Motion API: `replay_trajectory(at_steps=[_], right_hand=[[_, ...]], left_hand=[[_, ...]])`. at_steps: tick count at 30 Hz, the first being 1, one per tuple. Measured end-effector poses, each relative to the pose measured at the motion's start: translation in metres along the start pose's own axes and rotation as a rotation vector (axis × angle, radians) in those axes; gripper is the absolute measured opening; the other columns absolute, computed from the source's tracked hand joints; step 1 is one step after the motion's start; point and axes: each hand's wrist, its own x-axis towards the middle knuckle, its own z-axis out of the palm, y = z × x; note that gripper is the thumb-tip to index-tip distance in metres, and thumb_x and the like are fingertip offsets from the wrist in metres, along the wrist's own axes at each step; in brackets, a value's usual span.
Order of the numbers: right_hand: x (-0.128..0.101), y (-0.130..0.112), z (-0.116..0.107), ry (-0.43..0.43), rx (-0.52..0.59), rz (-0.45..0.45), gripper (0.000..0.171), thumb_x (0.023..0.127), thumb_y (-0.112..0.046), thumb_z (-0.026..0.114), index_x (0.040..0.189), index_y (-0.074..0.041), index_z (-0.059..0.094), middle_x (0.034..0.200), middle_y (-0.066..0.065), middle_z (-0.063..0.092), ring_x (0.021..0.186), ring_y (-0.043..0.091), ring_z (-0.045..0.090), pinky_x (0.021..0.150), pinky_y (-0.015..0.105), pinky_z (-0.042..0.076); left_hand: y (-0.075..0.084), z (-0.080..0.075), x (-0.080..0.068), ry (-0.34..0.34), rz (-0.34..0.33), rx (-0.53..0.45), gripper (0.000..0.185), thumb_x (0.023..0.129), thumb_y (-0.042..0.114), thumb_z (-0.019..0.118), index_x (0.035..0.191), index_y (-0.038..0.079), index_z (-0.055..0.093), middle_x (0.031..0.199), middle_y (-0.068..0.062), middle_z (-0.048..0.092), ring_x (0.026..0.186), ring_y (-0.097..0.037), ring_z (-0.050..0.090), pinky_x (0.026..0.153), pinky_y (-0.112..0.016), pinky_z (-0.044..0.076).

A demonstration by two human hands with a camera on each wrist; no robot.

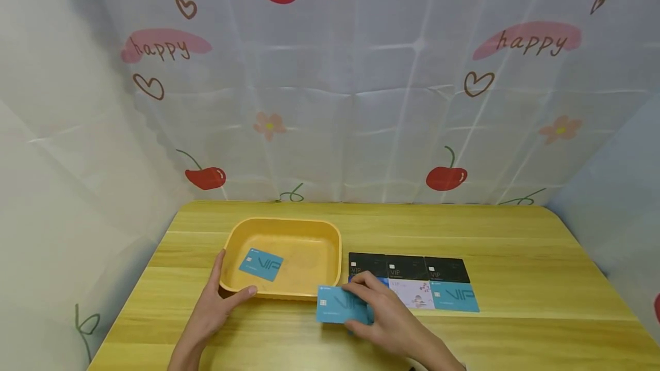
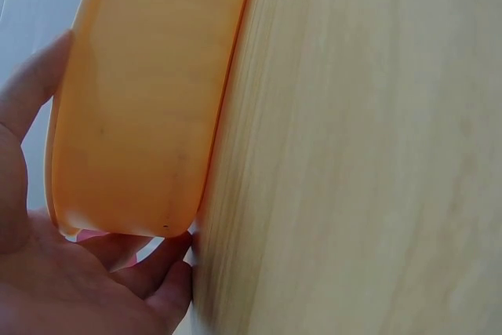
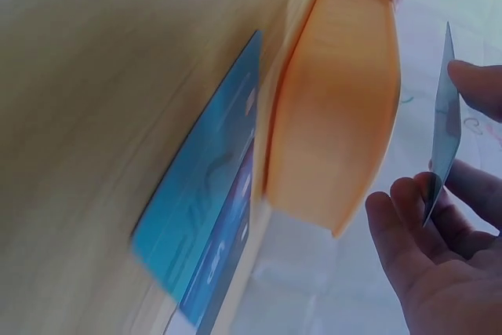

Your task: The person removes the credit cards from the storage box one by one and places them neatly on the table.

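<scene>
My left hand [image 1: 211,309] grips the near left corner of a yellow plastic basin [image 1: 309,256], thumb at the front rim and fingers along the left side. Inside the basin lies a blue VIP card [image 1: 258,265]. Another blue VIP card [image 1: 331,306] is pinched between thumb and fingers of my right hand [image 1: 385,315], raised just off the basin's near right corner. In the right wrist view this card [image 3: 446,119] appears nearly edge-on, above a blue card [image 3: 208,170] lying on the table.
Right of the basin, several cards lie in rows: black VIP cards [image 1: 407,267] at the back, with a white flowered card [image 1: 412,293] and a blue card [image 1: 454,296] in front. My right hand partly covers a darker blue card. A patterned curtain [image 1: 350,147] hangs behind the wooden table [image 1: 526,279].
</scene>
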Motion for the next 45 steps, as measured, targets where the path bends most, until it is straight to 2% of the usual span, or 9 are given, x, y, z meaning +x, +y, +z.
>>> replay_trajectory(at_steps=[6,12,16,19,25,34,41,45], right_hand=[[-0.01,0.006,-0.008,-0.053,-0.034,0.06,0.051,0.085,-0.029,0.078,0.13,-0.011,0.063,0.123,-0.011,0.049,0.105,0.011,0.051,0.091,0.034,0.049],[-0.019,0.011,-0.017,-0.116,-0.008,0.158,0.053,0.086,-0.043,0.075,0.13,-0.017,0.063,0.123,-0.012,0.05,0.106,0.013,0.05,0.094,0.037,0.049],[-0.025,0.016,-0.021,-0.148,0.004,0.211,0.051,0.086,-0.047,0.074,0.129,-0.022,0.063,0.122,-0.013,0.05,0.108,0.013,0.049,0.095,0.039,0.049],[-0.03,0.021,-0.024,-0.162,0.02,0.242,0.05,0.086,-0.047,0.075,0.128,-0.024,0.064,0.121,-0.013,0.05,0.108,0.014,0.049,0.094,0.041,0.049],[-0.039,0.03,-0.031,-0.164,0.006,0.261,0.049,0.085,-0.043,0.076,0.128,-0.022,0.064,0.117,-0.014,0.05,0.105,0.014,0.049,0.091,0.036,0.05],[-0.048,0.039,-0.038,-0.186,0.019,0.347,0.051,0.083,-0.036,0.08,0.126,-0.015,0.064,0.12,-0.006,0.05,0.107,0.019,0.049,0.094,0.047,0.048],[-0.055,0.046,-0.043,-0.208,-0.051,0.338,0.052,0.083,-0.035,0.08,0.127,-0.013,0.063,0.121,-0.005,0.051,0.109,0.02,0.049,0.094,0.051,0.047],[-0.06,0.051,-0.045,-0.204,-0.074,0.358,0.052,0.082,-0.033,0.082,0.125,-0.012,0.065,0.123,-0.003,0.052,0.116,0.027,0.049,0.096,0.056,0.044]], left_hand=[[0.0,0.0,-0.001,-0.001,0.001,-0.005,0.118,0.084,0.035,0.08,0.158,0.03,-0.012,0.163,-0.017,-0.003,0.147,-0.036,0.008,0.115,-0.056,0.012],[0.001,0.001,0.001,-0.001,-0.006,-0.018,0.118,0.084,0.036,0.08,0.158,0.03,-0.011,0.164,-0.016,-0.002,0.147,-0.035,0.01,0.115,-0.054,0.013],[0.001,0.0,0.001,0.0,-0.016,0.002,0.118,0.084,0.035,0.08,0.158,0.03,-0.012,0.163,-0.017,-0.002,0.147,-0.036,0.008,0.115,-0.056,0.011],[0.0,-0.001,0.001,-0.004,-0.019,0.016,0.118,0.084,0.034,0.08,0.158,0.029,-0.013,0.163,-0.018,-0.003,0.147,-0.037,0.006,0.115,-0.057,0.01],[-0.002,-0.001,0.002,-0.005,-0.023,0.026,0.118,0.085,0.034,0.079,0.158,0.029,-0.013,0.163,-0.017,-0.005,0.148,-0.036,0.005,0.115,-0.057,0.01],[-0.001,0.0,0.002,-0.003,-0.007,0.017,0.118,0.085,0.035,0.08,0.158,0.029,-0.012,0.163,-0.019,-0.002,0.147,-0.037,0.008,0.115,-0.057,0.011],[-0.002,0.0,0.002,-0.002,-0.004,0.022,0.117,0.085,0.034,0.079,0.158,0.028,-0.013,0.163,-0.018,-0.004,0.148,-0.037,0.007,0.115,-0.056,0.011],[-0.001,-0.001,0.001,0.004,-0.013,0.037,0.117,0.085,0.034,0.079,0.158,0.027,-0.012,0.163,-0.018,-0.004,0.148,-0.037,0.006,0.115,-0.056,0.01]])
